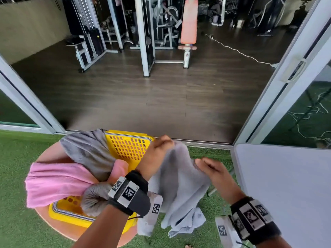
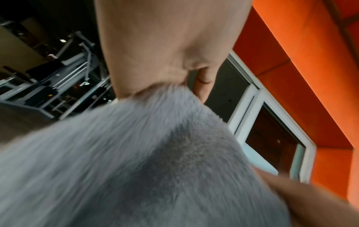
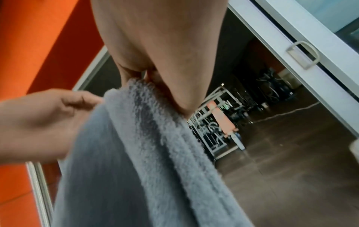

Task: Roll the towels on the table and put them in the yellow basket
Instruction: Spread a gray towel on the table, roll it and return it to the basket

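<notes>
A light grey towel hangs unrolled in the air between both hands, above the green turf. My left hand pinches its upper left part, close up in the left wrist view. My right hand pinches the upper right edge, with the towel draping down from the right hand. To the left, the yellow basket stands on a round salmon table. A pink towel and a dark grey towel drape over it, beside a rolled grey towel.
A white table stands close on the right, beside my right forearm. Sliding door frames flank an opening onto a dark wooden gym floor with exercise machines. Green turf covers the ground around the round table.
</notes>
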